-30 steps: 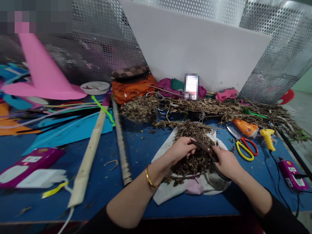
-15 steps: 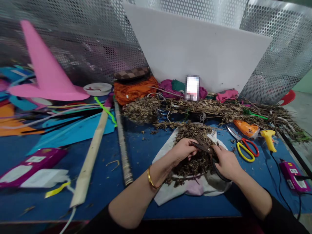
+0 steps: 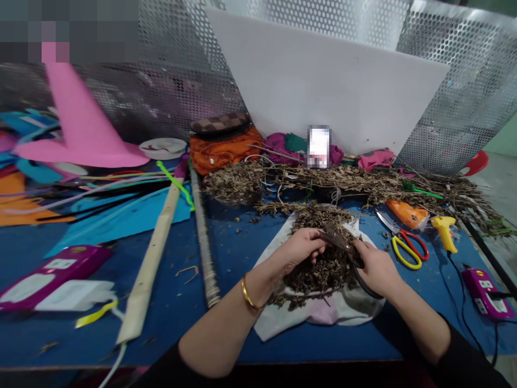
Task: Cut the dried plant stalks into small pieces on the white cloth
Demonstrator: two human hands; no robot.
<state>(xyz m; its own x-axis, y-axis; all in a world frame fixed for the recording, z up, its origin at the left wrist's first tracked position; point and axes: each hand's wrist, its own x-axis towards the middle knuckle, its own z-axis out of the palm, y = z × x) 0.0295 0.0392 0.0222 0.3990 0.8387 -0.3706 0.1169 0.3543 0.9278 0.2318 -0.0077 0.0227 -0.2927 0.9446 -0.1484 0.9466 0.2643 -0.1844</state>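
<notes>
My right hand (image 3: pixel 375 268) is wrapped round a pair of dark-handled scissors (image 3: pixel 338 241), whose blades point left. Close to the blade tips, my left hand (image 3: pixel 305 249) has its fingers pinched together; what they hold is too small and dark to make out. Both hands are over a heap of dried, crumbled plant bits (image 3: pixel 319 277). Under the heap lies a white cloth (image 3: pixel 274 318) with a pinkish patch, spread on the blue table (image 3: pixel 234 345).
Red-and-yellow scissors (image 3: pixel 406 250), a yellow glue gun (image 3: pixel 444 231) and a purple power strip (image 3: pixel 487 293) lie to the right. Dried stalks (image 3: pixel 355 183) run along the back. On the left are a wooden stick (image 3: pixel 149 269), a wrapped rod (image 3: pixel 205 253) and a pink cone hat (image 3: pixel 81 124).
The scissors' blades have shifted slightly, their tips now a little right of where they were against my left fingers. My left wrist has moved slightly left.
</notes>
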